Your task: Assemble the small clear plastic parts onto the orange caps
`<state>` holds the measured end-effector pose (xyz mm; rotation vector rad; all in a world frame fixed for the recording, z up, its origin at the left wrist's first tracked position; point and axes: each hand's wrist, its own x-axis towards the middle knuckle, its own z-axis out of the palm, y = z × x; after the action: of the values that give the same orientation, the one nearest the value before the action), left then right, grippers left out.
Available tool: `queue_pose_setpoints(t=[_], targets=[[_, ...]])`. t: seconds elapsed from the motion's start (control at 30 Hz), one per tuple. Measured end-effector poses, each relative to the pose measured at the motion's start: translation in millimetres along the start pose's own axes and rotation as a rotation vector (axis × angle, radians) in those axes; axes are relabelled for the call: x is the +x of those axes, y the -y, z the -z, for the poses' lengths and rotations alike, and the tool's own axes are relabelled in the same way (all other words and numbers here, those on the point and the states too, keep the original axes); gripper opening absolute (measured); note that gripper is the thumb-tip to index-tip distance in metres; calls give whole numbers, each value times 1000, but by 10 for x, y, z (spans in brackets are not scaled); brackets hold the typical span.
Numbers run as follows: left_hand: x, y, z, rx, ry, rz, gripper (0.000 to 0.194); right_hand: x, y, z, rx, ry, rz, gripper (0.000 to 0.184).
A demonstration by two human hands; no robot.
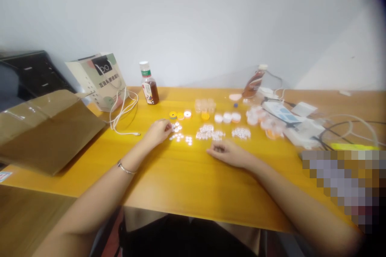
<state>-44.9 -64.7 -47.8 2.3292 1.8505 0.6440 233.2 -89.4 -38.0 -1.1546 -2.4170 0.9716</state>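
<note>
My left hand point(159, 131) rests on the yellow wooden table point(187, 176) with its fingers curled, the fingertips touching a scatter of small white pieces point(181, 135). What the fingers hold, if anything, is too small to make out. My right hand point(226, 153) lies on the table nearer to me, fingers loosely curled, below another group of small white pieces point(209, 133). A third white cluster point(241, 132) lies to the right. Small round lids point(180, 115) in yellow, orange and white sit in a row behind them.
A brown cardboard box point(45, 128) and a paper bag point(99, 80) with a white cable point(123, 112) stand at the left. Two drink bottles point(149, 84) point(255, 81) are at the back. Clear small containers point(205, 105), a white device point(289, 120) and cables crowd the right.
</note>
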Motion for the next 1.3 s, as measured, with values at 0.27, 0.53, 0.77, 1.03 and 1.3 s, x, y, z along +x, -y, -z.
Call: queue_pose_setpoints(t=[0.27,0.53,0.77,1.03,1.3], targets=[[-103,-226,92,-99,18,-80,14,0,-13,6,9,6,5,34],[-382,-750,-103,-360,305,-392,9,7,-16,5,5,14,5,31],[-357,-666,-49,-410,310,-377,14,0,-5,11,7,20,15,32],[107,-112,89,-310,-137,-16,21,-9,-1,12,9,11,-2,33],[574,405,-113,-238,-61,45,41,-4,-9,19,39,18,-12,32]])
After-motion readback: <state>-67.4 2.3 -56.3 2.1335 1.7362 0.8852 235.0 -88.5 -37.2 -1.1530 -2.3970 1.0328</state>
